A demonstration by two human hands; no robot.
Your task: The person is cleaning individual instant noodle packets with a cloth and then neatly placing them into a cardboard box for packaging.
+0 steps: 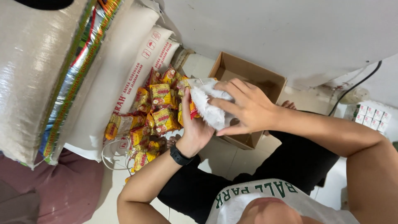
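Two hands close on one crinkly white plastic bag [211, 105] held above the open brown cardboard box [248, 79]: the left hand [195, 126] grips it from below, the right hand [244, 108] presses spread fingers on top. Thin film could slip or tear, I judge. Glossy yellow-and-red snack packets [155, 112] pile beside woven white sacks [124, 79].

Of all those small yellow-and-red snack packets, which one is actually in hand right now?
The yellow-and-red snack packet pinched upright in the left hand, against the white plastic bag under the right hand. The other packets lie piled on the floor, untouched.
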